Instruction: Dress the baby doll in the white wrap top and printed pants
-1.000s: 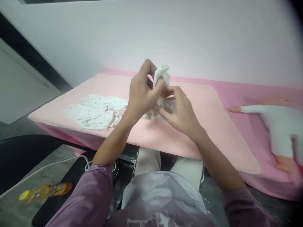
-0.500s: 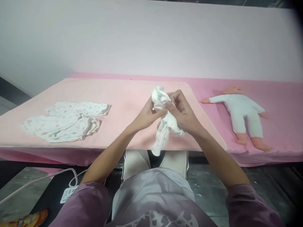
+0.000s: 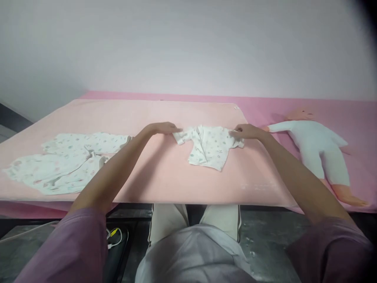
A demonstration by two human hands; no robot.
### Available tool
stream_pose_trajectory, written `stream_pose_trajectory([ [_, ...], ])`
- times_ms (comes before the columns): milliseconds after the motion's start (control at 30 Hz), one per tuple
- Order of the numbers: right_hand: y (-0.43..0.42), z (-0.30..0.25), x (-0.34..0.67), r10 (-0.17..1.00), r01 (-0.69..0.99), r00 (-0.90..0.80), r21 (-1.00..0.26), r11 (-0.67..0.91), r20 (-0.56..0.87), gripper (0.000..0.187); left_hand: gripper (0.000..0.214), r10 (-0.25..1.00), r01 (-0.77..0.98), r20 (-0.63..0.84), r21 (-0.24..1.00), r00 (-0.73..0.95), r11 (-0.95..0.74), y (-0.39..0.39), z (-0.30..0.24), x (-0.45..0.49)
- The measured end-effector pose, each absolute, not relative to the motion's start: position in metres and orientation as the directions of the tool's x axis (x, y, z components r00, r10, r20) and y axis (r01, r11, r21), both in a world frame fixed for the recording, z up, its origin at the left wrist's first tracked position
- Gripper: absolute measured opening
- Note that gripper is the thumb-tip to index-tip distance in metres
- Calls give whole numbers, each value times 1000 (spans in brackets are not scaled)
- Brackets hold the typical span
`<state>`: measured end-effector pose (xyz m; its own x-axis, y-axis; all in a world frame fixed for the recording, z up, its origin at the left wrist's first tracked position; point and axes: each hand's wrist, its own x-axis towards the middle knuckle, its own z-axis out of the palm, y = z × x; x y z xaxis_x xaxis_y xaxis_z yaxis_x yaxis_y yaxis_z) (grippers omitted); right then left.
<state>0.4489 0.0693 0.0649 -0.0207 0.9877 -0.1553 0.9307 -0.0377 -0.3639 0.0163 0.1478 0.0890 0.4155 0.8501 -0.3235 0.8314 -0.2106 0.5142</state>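
Observation:
A small white baby shirt (image 3: 212,147) with a scattered print lies spread on the peach mat, its front panels overlapping and its sleeves out to the sides. My left hand (image 3: 165,127) pinches the end of the left sleeve. On the other side, my right hand (image 3: 246,131) has its fingers closed on the right sleeve, close to the shoulder. The shirt's hem points toward me.
Further printed baby clothes (image 3: 63,161) lie on the left of the peach mat (image 3: 165,184), partly behind my left forearm. To the right, a baby doll (image 3: 318,143) in white lies on the pink sheet (image 3: 362,157). Cables (image 3: 114,236) show below the table edge.
The bunched white cloth held up between my hands is now laid out flat as a shirt. My hands have moved apart to its two sleeves. My view has shifted slightly.

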Motion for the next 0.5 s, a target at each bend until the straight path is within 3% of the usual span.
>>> stream_pose_trajectory([
  [67, 72, 47, 464, 971, 941, -52, -338, -32, -235, 57, 54, 840, 842, -340, 491, 423, -225, 150, 70, 16],
  [133, 65, 38, 475, 975, 907, -78, -420, -17, -207, 60, 51, 854, 820, -306, 531, 421, -215, 149, 57, 15],
  [233, 53, 39, 486, 984, 814, -99, -581, -7, -151, 61, 44, 885, 738, -257, 662, 388, -131, 157, 51, 7],
  [333, 60, 44, 493, 994, 752, -48, -659, -28, -98, 61, 40, 920, 619, -205, 783, 334, -50, 182, 54, -8],
  [400, 78, 42, 492, 1000, 732, -2, -682, -12, -20, 58, 41, 945, 609, -182, 793, 270, -21, 201, 56, -16],
  [500, 113, 30, 480, 991, 759, 59, -650, 35, 122, 45, 46, 974, 702, -147, 712, 170, -15, 223, 52, -20],
])
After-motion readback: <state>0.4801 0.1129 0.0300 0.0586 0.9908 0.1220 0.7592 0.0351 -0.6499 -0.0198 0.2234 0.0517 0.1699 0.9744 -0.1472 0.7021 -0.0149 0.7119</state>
